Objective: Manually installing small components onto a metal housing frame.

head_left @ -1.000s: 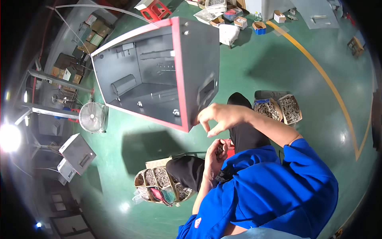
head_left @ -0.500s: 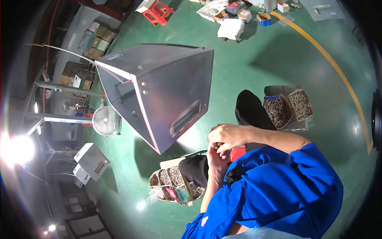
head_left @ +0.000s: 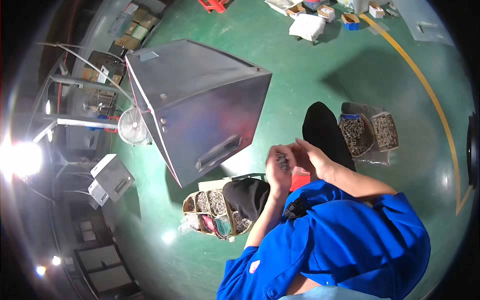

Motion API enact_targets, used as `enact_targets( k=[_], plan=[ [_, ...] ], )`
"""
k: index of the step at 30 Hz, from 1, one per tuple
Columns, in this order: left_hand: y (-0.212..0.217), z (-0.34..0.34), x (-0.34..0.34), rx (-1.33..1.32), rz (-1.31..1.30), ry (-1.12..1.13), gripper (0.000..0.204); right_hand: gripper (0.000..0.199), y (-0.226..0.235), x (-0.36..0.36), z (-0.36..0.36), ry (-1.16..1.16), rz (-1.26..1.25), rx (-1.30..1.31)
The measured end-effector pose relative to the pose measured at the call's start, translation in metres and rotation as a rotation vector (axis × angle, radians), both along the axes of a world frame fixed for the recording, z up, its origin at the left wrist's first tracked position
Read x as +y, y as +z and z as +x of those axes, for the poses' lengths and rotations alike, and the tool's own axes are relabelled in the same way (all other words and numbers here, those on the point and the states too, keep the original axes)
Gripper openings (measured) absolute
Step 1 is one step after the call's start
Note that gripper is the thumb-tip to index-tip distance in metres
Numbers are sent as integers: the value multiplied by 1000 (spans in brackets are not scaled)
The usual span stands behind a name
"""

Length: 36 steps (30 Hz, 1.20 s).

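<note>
My left hand [head_left: 278,170] is cupped palm up and holds a small heap of dark screws [head_left: 283,161]. My right hand [head_left: 309,156] rests against it from the right, its fingertips touching the heap. Both hands are in front of my chest, above my knees in black trousers. A large grey metal cabinet [head_left: 200,105] with a red-edged rim and a slot handle stands just to the left of my hands. A red object [head_left: 300,178] shows under my hands, mostly hidden.
A divided cardboard box [head_left: 209,212] of small parts sits by my left knee. Two trays of screws [head_left: 367,132] lie on the green floor to the right. A fan [head_left: 132,126], small grey boxes [head_left: 111,177], shelving at left and cartons at the top stand around.
The view has swung, so the cabinet now shows its closed outer side instead of its open interior. My right hand has come down from the cabinet edge to my left hand.
</note>
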State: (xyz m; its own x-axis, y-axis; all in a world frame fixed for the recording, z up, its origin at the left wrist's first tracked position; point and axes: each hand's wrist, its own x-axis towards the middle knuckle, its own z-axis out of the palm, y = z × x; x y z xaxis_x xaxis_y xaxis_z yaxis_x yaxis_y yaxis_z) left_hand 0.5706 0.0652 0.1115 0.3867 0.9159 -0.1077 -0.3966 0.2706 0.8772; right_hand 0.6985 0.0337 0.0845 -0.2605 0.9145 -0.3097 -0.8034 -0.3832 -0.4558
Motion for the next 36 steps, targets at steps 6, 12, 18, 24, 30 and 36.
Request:
enact_targets(
  k=[6, 12, 18, 24, 30, 36],
  plan=[
    [-3, 26, 5, 543, 953, -72, 28, 46, -20, -8, -18, -283, 26, 429],
    [-4, 52, 3, 489, 1082, -111, 34, 24, -51, -7, -10, -368, 45, 603],
    [-11, 44, 15, 532, 937, 33, 47, 48, -9, -28, 52, -640, -221, 675],
    [-84, -32, 16, 889, 744, -53, 28, 54, 8, -46, 108, -733, 157, 498],
    [-158, -163, 12, 1413, 596, -106, 25, 57, 41, -57, 125, -728, 234, 402],
    [-160, -265, 29, 1600, 701, 44, 25, 64, 22, -73, 130, -804, 215, 188]
  ],
)
